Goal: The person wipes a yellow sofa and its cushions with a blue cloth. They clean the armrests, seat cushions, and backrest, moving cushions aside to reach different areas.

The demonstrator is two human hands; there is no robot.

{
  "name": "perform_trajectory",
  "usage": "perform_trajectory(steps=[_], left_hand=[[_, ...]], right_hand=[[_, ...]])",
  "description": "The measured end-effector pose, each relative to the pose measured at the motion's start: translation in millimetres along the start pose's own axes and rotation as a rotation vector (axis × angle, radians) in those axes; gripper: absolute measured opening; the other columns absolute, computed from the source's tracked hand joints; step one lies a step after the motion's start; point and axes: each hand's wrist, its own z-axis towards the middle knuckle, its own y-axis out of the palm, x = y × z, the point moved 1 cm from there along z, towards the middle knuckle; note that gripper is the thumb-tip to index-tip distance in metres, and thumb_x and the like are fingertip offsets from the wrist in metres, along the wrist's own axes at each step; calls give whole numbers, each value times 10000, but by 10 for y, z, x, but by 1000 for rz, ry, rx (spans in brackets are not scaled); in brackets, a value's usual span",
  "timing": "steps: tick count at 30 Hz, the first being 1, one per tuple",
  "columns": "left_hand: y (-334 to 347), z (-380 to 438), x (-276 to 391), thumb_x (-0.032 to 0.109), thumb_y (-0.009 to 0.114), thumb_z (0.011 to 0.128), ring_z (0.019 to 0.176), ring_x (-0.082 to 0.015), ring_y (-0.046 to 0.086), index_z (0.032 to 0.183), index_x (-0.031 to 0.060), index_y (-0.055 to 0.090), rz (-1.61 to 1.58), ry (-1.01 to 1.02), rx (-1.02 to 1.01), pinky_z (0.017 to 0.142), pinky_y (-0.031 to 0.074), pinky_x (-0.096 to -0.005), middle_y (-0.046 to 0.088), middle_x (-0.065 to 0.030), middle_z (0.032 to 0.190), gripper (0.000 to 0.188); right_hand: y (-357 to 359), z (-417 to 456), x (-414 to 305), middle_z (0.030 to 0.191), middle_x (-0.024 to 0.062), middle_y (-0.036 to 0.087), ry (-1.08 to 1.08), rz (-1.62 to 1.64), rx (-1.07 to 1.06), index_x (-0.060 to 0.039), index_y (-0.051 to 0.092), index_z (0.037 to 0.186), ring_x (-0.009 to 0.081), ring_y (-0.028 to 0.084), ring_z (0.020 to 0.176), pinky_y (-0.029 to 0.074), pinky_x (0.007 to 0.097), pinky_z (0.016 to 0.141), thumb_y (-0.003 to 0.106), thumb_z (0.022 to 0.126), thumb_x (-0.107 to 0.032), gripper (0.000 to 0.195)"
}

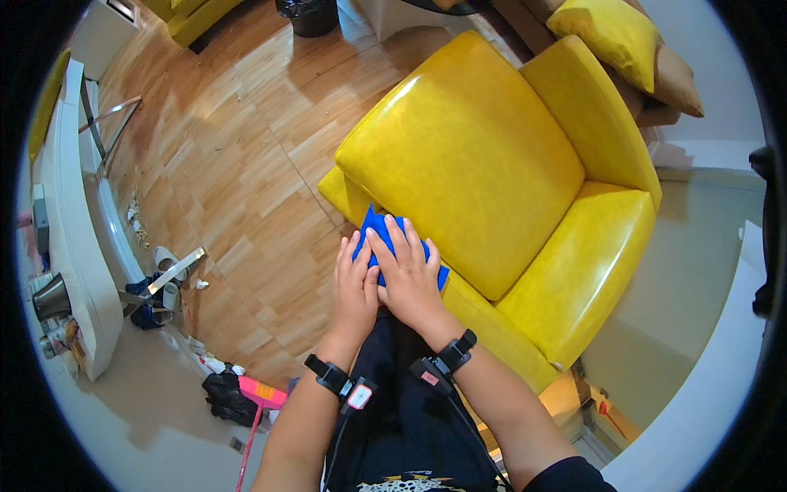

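A folded blue cloth (pixel 381 229) lies under both of my hands, its corners sticking out above the fingertips and past the right hand. My left hand (pixel 356 280) holds its left side, fingers stretched forward. Spread over the top and right of the cloth is my right hand (pixel 409 270), its thumb side against the left hand. Just beyond them stands a yellow leather-look armchair (pixel 461 154), with the cloth in front of its lower front edge. The palms and the underside of the cloth are hidden.
Wood-look floor tiles (pixel 246 184) bear scattered debris. At left, a white table (pixel 80 246) on metal legs holds several items. A pink dustpan (pixel 261 392) and black plastic bag (pixel 227 396) lie lower left. A black bin (pixel 313 17) stands at the top; cushions (pixel 605 37) rest upper right.
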Motion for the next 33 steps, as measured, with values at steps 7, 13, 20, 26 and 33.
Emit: perform_trajectory(steps=[7,13,20,26,33], left_hand=[[-24,-147,289,118,585,1043,1561,-532,314,1552,-14,517,153,25,-40,1284,266,-584,406,-269,1670,531],[61,-500,469,200,690,1005,1561,-559,290,1552,75,554,192,109,-159,1260,251,-674,423,-228,1667,577],[84,-250,355,331,491,1133,1576,-510,311,1583,48,511,276,77,-183,1279,224,-646,413,-256,1668,532],[-38,169,322,193,508,1104,1452,-496,463,1559,19,497,101,-63,-159,1228,374,-542,467,-286,1591,487],[-110,383,179,170,476,1109,1325,-444,553,1444,-9,565,23,-126,-192,1162,436,-480,571,-257,1439,390]], right_hand=[[-220,-157,25,1704,124,389,-6,26,-30,-245,516,1579,383,397,1536,333,677,1164,820,840,-242,799],[-330,-769,150,1707,141,381,130,66,-105,-243,515,1584,419,334,1577,219,757,1188,818,845,-259,799],[-139,-511,128,1713,148,362,139,33,-38,-256,476,1615,395,382,1542,231,733,1176,649,978,-331,665],[-138,11,67,1654,150,439,114,34,-21,-245,524,1591,362,486,1438,376,656,1103,606,1026,-360,583],[-115,241,31,1629,153,465,100,19,-47,-228,559,1559,360,535,1354,415,601,1084,628,1011,-334,562]])
